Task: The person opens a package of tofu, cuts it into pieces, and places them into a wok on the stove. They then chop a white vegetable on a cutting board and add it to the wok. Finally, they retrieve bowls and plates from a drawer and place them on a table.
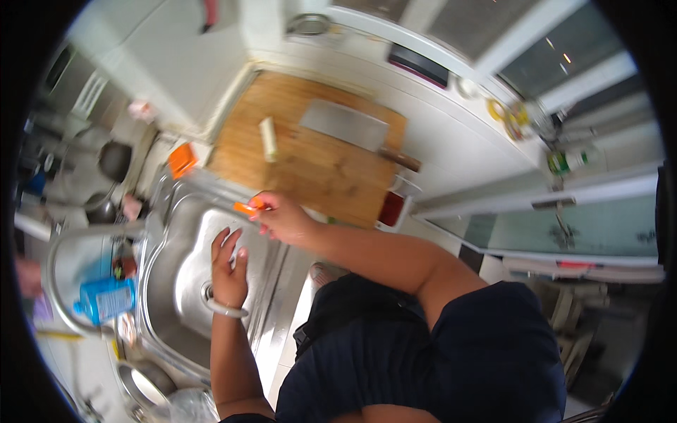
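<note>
My right hand (285,218) is closed around a small orange object (244,208), perhaps a peeler; blur and my fingers hide its shape. It is above the sink's edge, near the wooden cutting board (328,174). Over the stainless steel sink (180,322) hangs my left hand (230,269), fingers apart and nothing in it, a pale bangle (226,309) around the wrist. On the board lie a cleaver (344,124) with a wooden handle and a pale, stick-shaped piece of food (268,139).
An orange object (182,159) sits at the sink's far corner. The faucet (53,254) arches beside a blue bottle (108,300) left of the sink. A metal bowl (145,383) is at the lower left. A red-and-white container (391,209) stands by the board's right edge.
</note>
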Demonstrator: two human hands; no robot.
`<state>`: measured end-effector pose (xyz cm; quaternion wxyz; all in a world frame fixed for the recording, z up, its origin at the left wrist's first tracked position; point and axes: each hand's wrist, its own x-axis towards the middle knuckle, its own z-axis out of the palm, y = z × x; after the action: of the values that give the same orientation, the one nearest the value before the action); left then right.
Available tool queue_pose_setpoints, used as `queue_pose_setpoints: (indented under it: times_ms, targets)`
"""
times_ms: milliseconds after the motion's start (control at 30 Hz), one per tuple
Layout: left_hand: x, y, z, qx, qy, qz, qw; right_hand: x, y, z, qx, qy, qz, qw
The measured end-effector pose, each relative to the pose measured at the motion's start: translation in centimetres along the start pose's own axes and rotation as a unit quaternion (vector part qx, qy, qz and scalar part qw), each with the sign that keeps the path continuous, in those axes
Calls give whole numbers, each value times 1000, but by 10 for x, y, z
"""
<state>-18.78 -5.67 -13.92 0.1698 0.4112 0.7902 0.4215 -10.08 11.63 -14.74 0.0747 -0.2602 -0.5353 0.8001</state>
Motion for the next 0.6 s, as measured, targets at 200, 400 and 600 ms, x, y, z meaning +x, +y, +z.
queue_pose_setpoints:
  times_ms: [200, 400, 600]
  targets:
    - [9, -52, -24, -30, -101, -381, 919, -168, -48, -177, -34, 286, -97, 953]
    - [31, -49, -29, 514, -207, -360, 751, -163, 54, -290, -633, 423, 86, 642]
    - [129, -9, 60, 291, 136, -6, 947, -105, -57, -254, -643, 205, -116, 729]
